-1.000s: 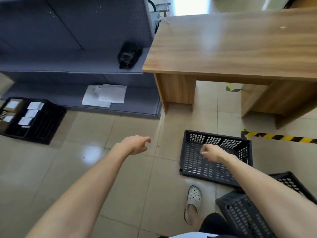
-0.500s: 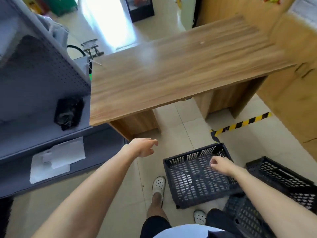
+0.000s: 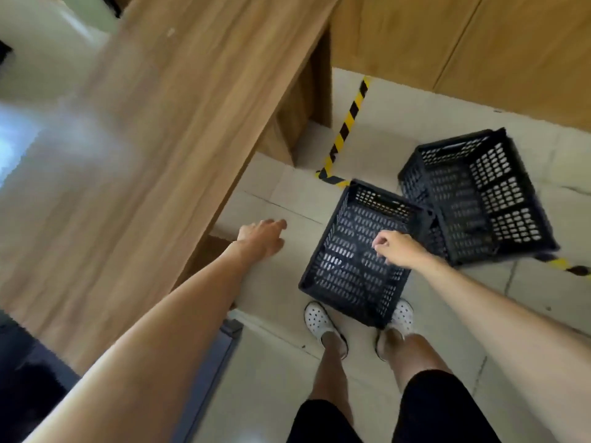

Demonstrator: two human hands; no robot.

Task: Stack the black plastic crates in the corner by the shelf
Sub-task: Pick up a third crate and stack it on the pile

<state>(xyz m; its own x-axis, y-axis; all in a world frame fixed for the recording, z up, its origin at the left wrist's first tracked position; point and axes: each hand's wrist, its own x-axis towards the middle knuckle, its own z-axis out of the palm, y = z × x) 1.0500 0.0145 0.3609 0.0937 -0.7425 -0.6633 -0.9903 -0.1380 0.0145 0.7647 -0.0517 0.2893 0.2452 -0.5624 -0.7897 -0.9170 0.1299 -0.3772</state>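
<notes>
Hovering over the near crate (image 3: 348,266), right hand (image 3: 396,249) curled, gripping nothing; left hand (image 3: 263,238) open.

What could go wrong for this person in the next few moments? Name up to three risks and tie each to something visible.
1. The near crate sits right against both white shoes, so a step forward could trip the person.
2. The far crate overlaps the near one's corner; lifting either may drag or tip the other.
3. The right hand is over the near crate while the left hand is open beside the wooden table; a one-handed lift could slip.
</notes>
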